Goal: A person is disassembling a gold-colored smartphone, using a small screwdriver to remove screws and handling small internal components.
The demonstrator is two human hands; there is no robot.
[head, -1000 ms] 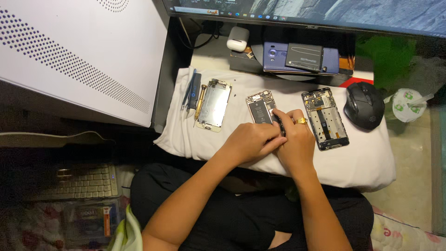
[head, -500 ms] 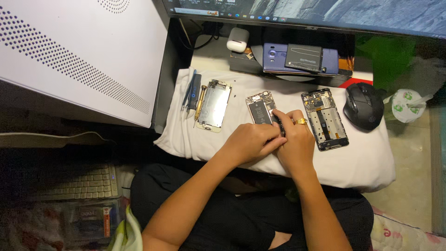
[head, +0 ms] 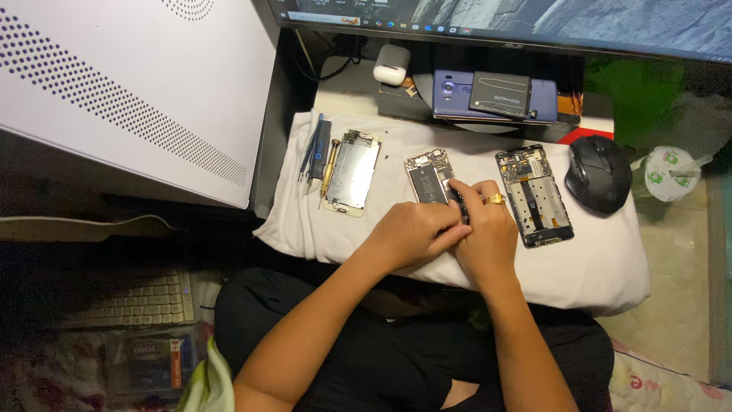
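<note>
An opened phone body with its battery showing lies on a white cloth. My left hand grips its lower end. My right hand, with a gold ring on one finger, presses fingertips on the phone's right edge; whether a small tool sits between the fingers is hidden. A second opened phone frame lies just right of my hands. A detached screen panel lies to the left, with a yellow-handled screwdriver and blue tools beside it.
A black mouse sits at the cloth's right end. Behind are a blue phone with a black battery on it, a white earbud case and a monitor. A white perforated case stands left; a keyboard lies lower left.
</note>
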